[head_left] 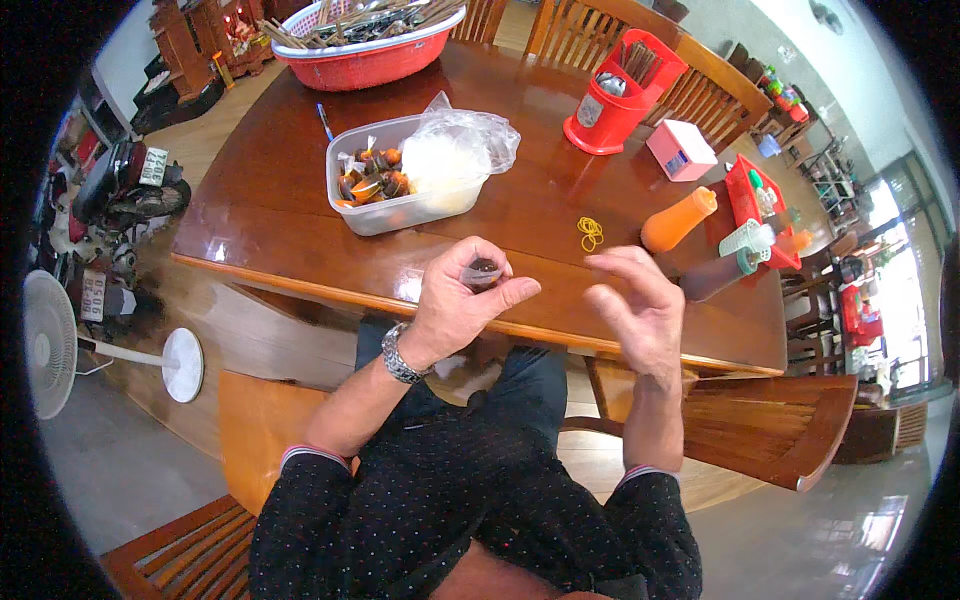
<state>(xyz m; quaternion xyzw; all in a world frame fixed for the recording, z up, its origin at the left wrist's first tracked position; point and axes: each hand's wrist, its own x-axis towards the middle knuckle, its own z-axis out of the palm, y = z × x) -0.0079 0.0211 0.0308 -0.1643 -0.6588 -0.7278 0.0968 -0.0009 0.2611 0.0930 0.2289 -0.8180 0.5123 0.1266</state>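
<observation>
My left hand [447,305] is closed around a small clear plastic bag [482,273] with something dark in it, just above the table's near edge. To its right, my right hand [645,315] is raised with thumb and fingers apart, and nothing shows between them. Yellow rubber bands [591,234] lie on the table just beyond the right hand. Beyond my left hand stands a translucent plastic tub [410,217]. Its left part holds several small tied bags [368,180] of dark and orange sauce. Clear plastic bags [462,140] fill its right side and hang over the rim.
The wooden table [270,200] bears a red basin [370,68] of chopsticks at far left and a red utensil holder [600,130] at the back. An orange squeeze bottle [680,220], a dark sauce bottle [715,277], a pink box [682,150] and a red basket [745,190] stand at right.
</observation>
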